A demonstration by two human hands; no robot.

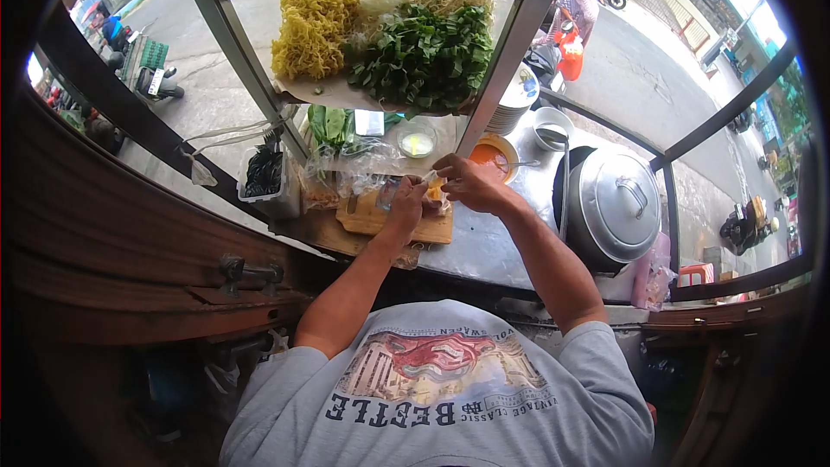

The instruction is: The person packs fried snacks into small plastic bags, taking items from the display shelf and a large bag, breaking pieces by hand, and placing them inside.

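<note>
A small plastic bag [437,191] with yellow-orange contents is above the wooden cutting board [360,218]. Left hand [408,201]: grip closed on the bag. Right hand [465,186]: fingers at its upper part; grip closure cannot be told. Beyond: orange sauce bowl [489,156], metal table [486,242], lidded pot [616,207].

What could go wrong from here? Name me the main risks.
The right hand is close to the bowl of orange liquid; a careless swing might knock its spoon and spill some. The small yellowish item between it and the left hand could slip onto the cutting board.
</note>
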